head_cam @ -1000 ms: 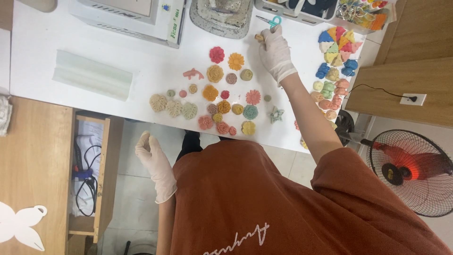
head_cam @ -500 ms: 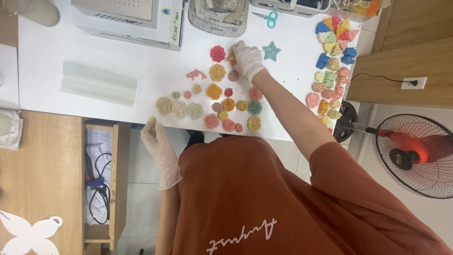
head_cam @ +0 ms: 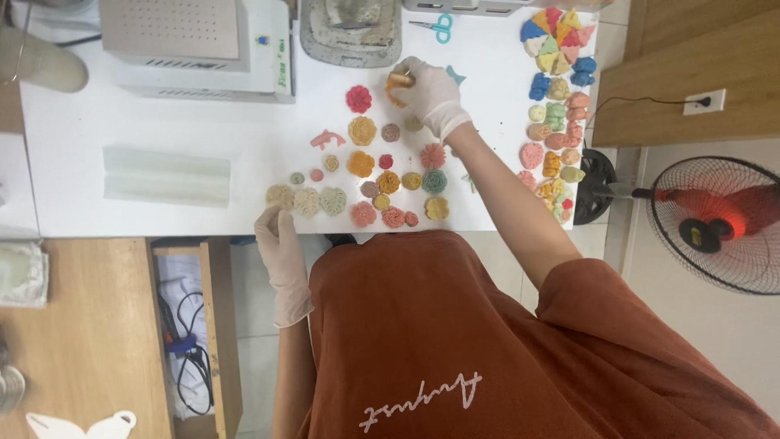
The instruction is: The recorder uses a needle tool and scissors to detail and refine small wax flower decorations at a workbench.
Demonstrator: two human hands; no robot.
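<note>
From my remote seat I see the right hand [head_cam: 431,93] has come back from the far edge near the scissors [head_cam: 439,24], and its grip is now clamped on a small orange moulded piece [head_cam: 398,84], lifted just above the white worktop [head_cam: 162,130] at the top of the spread. Half a second ago that hand lay flat over the pieces; a second ago it was up by the scissors. So I judge a piece is being picked out of the layout, not added. The left hand [head_cam: 280,244], gloved, has drifted to the worktop's near edge, fingers loosely apart, touching the edge by a pale leaf-shaped piece [head_cam: 280,195] and holding nothing. In the middle cluster I count roughly twenty flower and leaf pieces; three are leaves. One pink fish-like shape [head_cam: 327,139], one teal star, half hidden behind the hand.
</note>
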